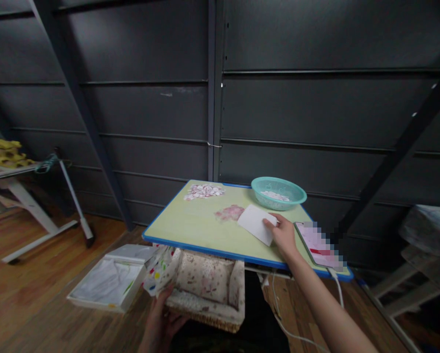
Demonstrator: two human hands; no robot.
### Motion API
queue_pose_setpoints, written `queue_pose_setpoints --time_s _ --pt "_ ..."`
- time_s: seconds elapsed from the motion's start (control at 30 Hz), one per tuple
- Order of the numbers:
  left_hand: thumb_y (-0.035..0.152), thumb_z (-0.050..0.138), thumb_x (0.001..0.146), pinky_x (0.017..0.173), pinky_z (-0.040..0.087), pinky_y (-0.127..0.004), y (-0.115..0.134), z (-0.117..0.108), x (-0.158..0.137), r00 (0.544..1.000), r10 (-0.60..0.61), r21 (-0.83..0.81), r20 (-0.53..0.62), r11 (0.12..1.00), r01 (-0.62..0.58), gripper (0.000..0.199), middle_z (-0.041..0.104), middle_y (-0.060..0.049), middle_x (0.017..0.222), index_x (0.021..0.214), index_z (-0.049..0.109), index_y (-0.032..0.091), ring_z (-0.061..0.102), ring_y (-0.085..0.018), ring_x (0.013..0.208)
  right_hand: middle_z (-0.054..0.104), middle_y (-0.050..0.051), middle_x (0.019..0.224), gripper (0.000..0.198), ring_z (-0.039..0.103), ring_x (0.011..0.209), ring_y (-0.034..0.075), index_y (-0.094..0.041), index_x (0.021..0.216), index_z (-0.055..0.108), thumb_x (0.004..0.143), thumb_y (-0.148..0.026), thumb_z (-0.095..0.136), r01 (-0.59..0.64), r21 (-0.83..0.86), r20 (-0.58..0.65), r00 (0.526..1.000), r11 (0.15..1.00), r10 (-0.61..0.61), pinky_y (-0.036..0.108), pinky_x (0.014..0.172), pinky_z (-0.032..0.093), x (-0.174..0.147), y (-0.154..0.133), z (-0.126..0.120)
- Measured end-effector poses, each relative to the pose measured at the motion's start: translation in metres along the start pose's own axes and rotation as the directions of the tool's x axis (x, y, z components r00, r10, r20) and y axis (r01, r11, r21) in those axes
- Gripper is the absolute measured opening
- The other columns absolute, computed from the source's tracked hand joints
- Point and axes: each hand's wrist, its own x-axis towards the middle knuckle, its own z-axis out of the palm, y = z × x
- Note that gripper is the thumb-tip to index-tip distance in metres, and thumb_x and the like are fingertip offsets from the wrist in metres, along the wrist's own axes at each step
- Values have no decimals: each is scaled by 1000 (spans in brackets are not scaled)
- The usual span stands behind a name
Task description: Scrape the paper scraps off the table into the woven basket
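My right hand point(283, 234) pinches a white card point(255, 223) by its right side, low over the yellow tabletop point(190, 225). The card's left edge meets a pinkish smear of loose bits point(230, 213). Below the table's front edge, my left hand point(164, 314) grips the left front corner of a cloth-lined wicker basket point(205, 274). The basket's lining is pale with brown spots, and no large item shows in it. A heap of small white and pinkish flat pieces point(204, 190) lies at the back left of the table. Similar pieces sit in a turquoise plastic colander point(278, 192).
At the table's right edge lies a phone point(317, 245) with a white cable point(337, 287). An open white box point(109, 282) stands low on the left, beside a spotted plastic bag point(160, 269). A dark panelled wall point(149, 98) rises behind. Another table point(24, 171) holds yellow items.
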Motion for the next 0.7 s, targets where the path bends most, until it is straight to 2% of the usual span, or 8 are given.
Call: queue_pose_setpoints --time_s 0.2,0.27,0.37,0.57,0.7 --pt "34 69 77 69 59 -44 1 0 -2 1000 -19 7 5 1000 19 68 68 -9 103 140 44 28 69 -22 65 73 12 88 46 62 70 23 -13 98 71 68 -46 66 -42 28 36 999 999 41 33 61 47 -8 -11 13" --pt "34 69 77 68 59 -44 2 1 -4 1000 -8 5 9 1000 8 68 68 -9 106 140 43 31 69 -22 66 73 11 88 44 62 71 23 -13 97 71 69 -46 65 -39 29 49 998 999 37 33 61 47 -10 -14 17" --pt "34 69 77 69 59 -44 2 2 -6 1000 5 4 13 1000 -5 70 67 -7 110 141 41 35 69 -21 65 73 11 87 41 63 73 23 -13 95 69 71 -45 65 -20 64 123 992 998 12 32 63 48 -17 -17 29" --pt "35 69 78 70 58 -42 2 1 -7 999 -16 -4 29 1000 16 70 69 -10 109 142 42 28 71 -23 70 73 8 86 34 64 73 22 -16 91 69 69 -43 67 1 164 282 958 986 -48 32 65 50 -34 -32 57" --pt "37 71 76 71 59 -44 4 2 -9 999 2 -10 44 1000 -1 73 67 -11 113 143 41 32 71 -24 72 72 6 83 32 63 68 21 -18 87 70 66 -41 71 -56 218 387 922 974 -34 31 60 50 -40 -46 66"
